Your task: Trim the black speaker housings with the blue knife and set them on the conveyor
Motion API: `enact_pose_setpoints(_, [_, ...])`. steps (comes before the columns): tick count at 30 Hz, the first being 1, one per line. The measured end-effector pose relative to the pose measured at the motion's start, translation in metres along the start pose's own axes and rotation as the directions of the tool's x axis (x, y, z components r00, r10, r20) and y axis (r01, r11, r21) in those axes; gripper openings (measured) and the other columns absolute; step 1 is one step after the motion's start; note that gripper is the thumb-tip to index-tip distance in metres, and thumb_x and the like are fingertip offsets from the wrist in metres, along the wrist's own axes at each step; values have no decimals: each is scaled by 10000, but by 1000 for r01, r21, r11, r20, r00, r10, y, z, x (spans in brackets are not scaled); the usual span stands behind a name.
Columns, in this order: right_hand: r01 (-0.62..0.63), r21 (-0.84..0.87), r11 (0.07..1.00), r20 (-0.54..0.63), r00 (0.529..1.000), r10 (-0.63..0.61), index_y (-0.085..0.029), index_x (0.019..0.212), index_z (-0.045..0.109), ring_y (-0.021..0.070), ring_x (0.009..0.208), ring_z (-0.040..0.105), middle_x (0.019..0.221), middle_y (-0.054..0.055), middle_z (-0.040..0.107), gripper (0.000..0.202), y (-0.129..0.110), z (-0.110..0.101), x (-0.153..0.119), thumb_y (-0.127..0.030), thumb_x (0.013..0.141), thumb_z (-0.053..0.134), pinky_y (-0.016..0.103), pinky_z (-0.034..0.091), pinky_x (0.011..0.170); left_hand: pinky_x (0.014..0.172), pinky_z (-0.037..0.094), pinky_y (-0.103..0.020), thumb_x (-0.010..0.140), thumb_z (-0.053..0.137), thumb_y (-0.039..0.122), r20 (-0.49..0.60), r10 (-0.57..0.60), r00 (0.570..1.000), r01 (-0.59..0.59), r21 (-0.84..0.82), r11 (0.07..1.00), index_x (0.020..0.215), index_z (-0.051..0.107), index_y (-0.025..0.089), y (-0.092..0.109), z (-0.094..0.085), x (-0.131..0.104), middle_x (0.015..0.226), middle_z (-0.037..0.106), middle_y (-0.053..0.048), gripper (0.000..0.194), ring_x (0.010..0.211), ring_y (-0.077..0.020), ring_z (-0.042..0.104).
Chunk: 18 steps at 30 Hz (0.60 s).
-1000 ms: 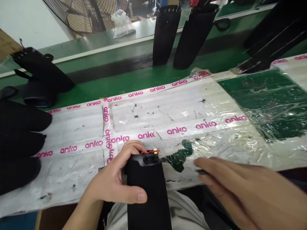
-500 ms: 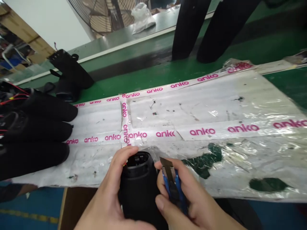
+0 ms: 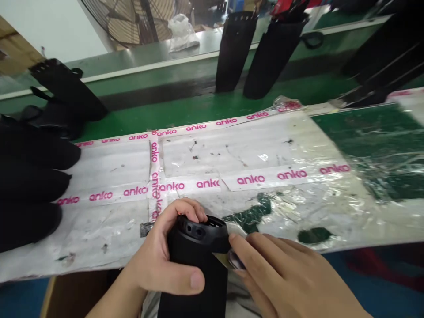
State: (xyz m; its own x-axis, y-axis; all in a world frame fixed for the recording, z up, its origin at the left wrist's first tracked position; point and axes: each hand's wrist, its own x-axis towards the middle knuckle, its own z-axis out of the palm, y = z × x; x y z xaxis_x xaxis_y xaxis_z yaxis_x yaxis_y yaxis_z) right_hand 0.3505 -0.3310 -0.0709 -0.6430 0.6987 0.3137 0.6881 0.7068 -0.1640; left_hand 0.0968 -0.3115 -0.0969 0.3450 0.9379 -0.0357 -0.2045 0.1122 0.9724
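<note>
A black cloth-covered cylinder [image 3: 195, 274] with a hard plastic rim stands at the bottom centre, its open end up. My left hand [image 3: 168, 251] grips it, fingers hooked into the open end and thumb across the front. At its right side my right hand [image 3: 281, 274] is closed round a cutter [image 3: 234, 259], mostly hidden by the fingers. The cutter's blade [image 3: 221, 259] lies against the cloth just below the rim. A small ribbed metal piece [image 3: 145, 229] shows behind my left wrist.
More black cylinders lie at the left [image 3: 29, 176]. Others lean at the back [image 3: 235, 53]. White sheeting with anko tape [image 3: 205, 154] covers part of the green bench [image 3: 185, 104]. A clear bag [image 3: 182, 33] and fan stand beyond.
The cylinder has turned in my left hand, whose fingers now reach inside the rim. My right hand has rolled palm down and brought the blade to the cylinder. The view has shifted right.
</note>
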Motion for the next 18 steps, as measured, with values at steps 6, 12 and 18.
enact_pose_setpoints(6, [-30, -152, 988, 49, 998, 38, -180, 1245, 554, 223, 606, 604, 802, 6, 651, 361, 9, -20, -7, -47, 940, 415, 375, 420, 557, 998, 459, -322, 671, 1018, 347, 190, -5, 982, 20, -78, 997, 1156, 638, 329, -16, 14, 21, 1245, 589, -13, 616, 1200, -249, 560])
enact_pose_setpoints(12, [-32, -121, 992, 111, 993, 46, -173, 1296, 539, 228, 665, 604, 864, 18, 666, 388, 14, -19, -11, -67, 935, 449, 376, 404, 617, 1016, 466, -335, 697, 1002, 316, 201, -42, 979, 52, -41, 998, 1157, 624, 328, -13, 16, 22, 1275, 581, -20, 595, 1244, -267, 553])
enact_pose_setpoints(18, [-11, -101, 995, 114, 993, 23, -173, 1288, 528, 233, 660, 614, 864, 16, 680, 458, 16, -21, -10, -38, 856, 456, 379, 418, 608, 988, 500, -351, 698, 1002, 308, 198, -62, 978, 71, -42, 997, 1179, 617, 342, -11, 16, 22, 1281, 565, -21, 617, 1227, -275, 571])
